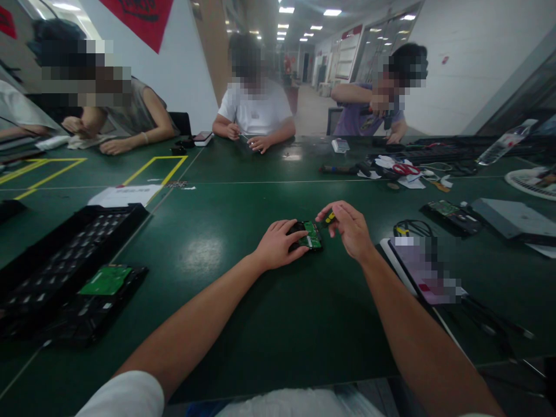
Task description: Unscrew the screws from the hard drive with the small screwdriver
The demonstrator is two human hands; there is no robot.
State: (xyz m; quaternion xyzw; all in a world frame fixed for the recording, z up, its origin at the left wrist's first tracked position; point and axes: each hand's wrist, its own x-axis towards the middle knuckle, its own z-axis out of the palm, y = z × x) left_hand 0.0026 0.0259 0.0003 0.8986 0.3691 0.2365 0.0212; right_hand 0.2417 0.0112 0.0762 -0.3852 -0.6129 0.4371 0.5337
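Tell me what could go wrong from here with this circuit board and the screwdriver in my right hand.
The yellow-and-black screwdriver in your right hand is close to the green circuit board, so a slip might scratch its parts. Your left hand has fingers spread over the board, near the screwdriver, so the same slip could jab them.
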